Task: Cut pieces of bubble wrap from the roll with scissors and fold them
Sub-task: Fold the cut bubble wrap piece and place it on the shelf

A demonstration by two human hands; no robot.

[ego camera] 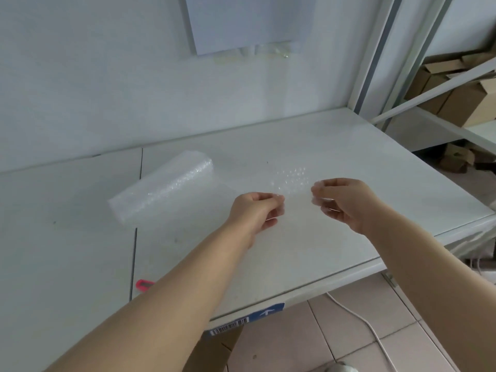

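- Right of the roll (163,186), and nearer the person than it, both hands are raised a little above the white tabletop (349,146) with a clear piece of bubble wrap (294,181) stretched between them.
- The left hand (255,210) is the one closer to the roll. Its fingers (276,200) are curled and pinch the near-left edge of the piece against the thumb.
- The right hand (343,202) is farther from the roll. Its fingers (318,190) are also bent and pinch the opposite edge.
- The piece spreads away from the fingers toward the wall, with its bubbles catching light beyond the gap between the hands. Its held edge runs from hand to hand.
- The roll lies on its side, its long axis slanting from near-left to far-right. Whether the piece is cut free of it cannot be told, since the film is too transparent.
- Folding looks like the step in hand: bringing the two pinched edges together would double the piece.
- Nearer than the roll, a pink-handled tool (143,285) is mostly hidden by the left forearm, so what it is stays unclear.
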